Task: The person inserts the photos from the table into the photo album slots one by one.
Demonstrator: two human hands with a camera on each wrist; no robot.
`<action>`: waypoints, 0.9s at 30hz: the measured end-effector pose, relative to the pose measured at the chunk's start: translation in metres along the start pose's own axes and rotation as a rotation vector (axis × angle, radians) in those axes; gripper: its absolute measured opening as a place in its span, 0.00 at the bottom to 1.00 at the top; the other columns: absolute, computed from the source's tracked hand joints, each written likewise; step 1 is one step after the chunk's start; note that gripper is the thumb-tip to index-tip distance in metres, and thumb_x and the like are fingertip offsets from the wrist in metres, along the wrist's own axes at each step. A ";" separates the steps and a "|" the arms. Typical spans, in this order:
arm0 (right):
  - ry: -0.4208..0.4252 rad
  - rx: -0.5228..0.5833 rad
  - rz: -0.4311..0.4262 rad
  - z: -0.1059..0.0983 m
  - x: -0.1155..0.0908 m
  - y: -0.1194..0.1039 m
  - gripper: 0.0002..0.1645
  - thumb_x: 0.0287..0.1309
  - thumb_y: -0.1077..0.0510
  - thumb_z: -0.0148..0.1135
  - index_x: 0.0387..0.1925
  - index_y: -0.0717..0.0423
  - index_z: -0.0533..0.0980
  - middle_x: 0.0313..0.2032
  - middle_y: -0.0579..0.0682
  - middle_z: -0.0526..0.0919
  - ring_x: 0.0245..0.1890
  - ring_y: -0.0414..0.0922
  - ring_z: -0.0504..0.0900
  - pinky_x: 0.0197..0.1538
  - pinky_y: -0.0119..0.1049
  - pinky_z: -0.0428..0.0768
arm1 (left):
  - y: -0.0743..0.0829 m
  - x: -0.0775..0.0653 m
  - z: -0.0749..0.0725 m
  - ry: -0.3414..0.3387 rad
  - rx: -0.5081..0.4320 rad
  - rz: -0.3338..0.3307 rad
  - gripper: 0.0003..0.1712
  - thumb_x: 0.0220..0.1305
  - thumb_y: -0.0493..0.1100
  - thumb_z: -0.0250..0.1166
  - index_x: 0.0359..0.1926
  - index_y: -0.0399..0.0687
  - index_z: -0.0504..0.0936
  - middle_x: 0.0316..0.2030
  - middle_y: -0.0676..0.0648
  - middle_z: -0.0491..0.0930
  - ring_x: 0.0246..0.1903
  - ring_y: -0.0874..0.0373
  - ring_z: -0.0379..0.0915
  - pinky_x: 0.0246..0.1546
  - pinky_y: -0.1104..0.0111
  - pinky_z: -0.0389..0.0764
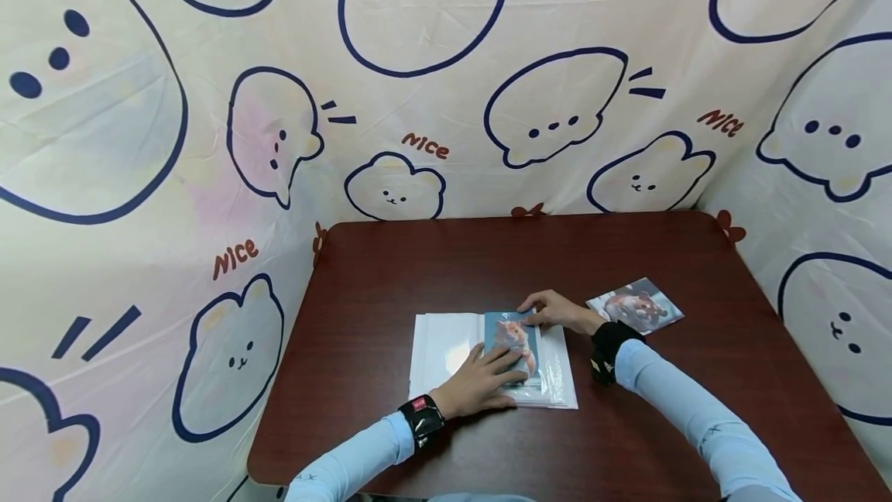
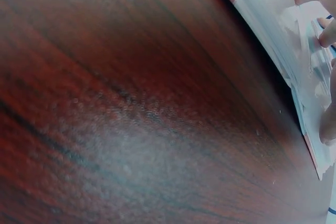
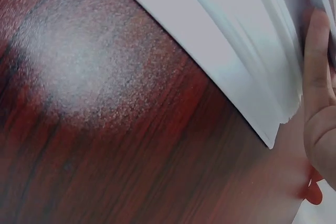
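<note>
An open album with white pages (image 1: 439,351) and clear plastic sleeves lies flat on the table. On its right page is a picture card (image 1: 514,330) showing a pinkish furry animal on blue. My left hand (image 1: 470,386) rests on the card's lower part and the page, fingers spread. At the card's upper right corner, my right hand (image 1: 557,311) pinches the edge between thumb and fingers. The left wrist view catches only some fingers (image 2: 328,121) on the plastic. In the right wrist view, one finger (image 3: 316,51) lies along the page, and the card is hidden.
A second picture card (image 1: 639,307) with an animal on it lies to the right, beyond my right wrist. The dark brown wooden table (image 1: 390,269) has a patterned cloth (image 1: 293,138) hanging behind it and at its sides.
</note>
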State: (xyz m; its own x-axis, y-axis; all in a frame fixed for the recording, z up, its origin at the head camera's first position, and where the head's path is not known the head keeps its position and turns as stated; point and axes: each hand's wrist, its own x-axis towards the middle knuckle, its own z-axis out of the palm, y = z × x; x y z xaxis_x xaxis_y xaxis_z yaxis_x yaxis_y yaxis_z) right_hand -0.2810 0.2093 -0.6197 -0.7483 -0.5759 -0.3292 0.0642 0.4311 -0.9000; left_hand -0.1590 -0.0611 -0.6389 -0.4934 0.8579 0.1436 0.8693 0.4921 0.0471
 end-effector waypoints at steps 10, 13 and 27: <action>0.088 0.059 -0.040 0.012 -0.017 -0.009 0.35 0.81 0.51 0.50 0.76 0.68 0.57 0.50 0.66 0.82 0.36 0.45 0.84 0.40 0.43 0.85 | -0.003 0.013 -0.009 0.026 -0.364 -0.094 0.33 0.75 0.58 0.61 0.74 0.53 0.70 0.79 0.42 0.59 0.80 0.45 0.52 0.73 0.45 0.66; 0.122 0.152 -0.074 0.024 -0.024 -0.026 0.39 0.83 0.45 0.42 0.79 0.66 0.49 0.53 0.72 0.79 0.39 0.50 0.88 0.44 0.50 0.88 | -0.010 0.022 -0.026 0.135 -0.640 -0.217 0.28 0.80 0.49 0.57 0.74 0.44 0.69 0.75 0.38 0.66 0.74 0.44 0.64 0.70 0.54 0.74; 0.031 -0.224 -0.277 0.132 -0.007 -0.070 0.34 0.85 0.47 0.31 0.75 0.68 0.61 0.72 0.66 0.69 0.74 0.63 0.68 0.73 0.60 0.68 | -0.083 -0.020 -0.078 0.421 -1.048 -0.901 0.24 0.76 0.43 0.63 0.67 0.40 0.75 0.55 0.32 0.83 0.53 0.39 0.82 0.45 0.58 0.87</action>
State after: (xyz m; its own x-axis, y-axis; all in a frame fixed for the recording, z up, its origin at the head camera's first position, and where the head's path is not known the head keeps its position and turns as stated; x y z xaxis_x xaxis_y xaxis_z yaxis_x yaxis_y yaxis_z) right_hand -0.1935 0.0914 -0.5925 -0.7367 -0.6726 -0.0699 -0.2876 0.4052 -0.8678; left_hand -0.2192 -0.1304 -0.5683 -0.9906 0.1229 -0.0594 -0.0141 0.3404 0.9402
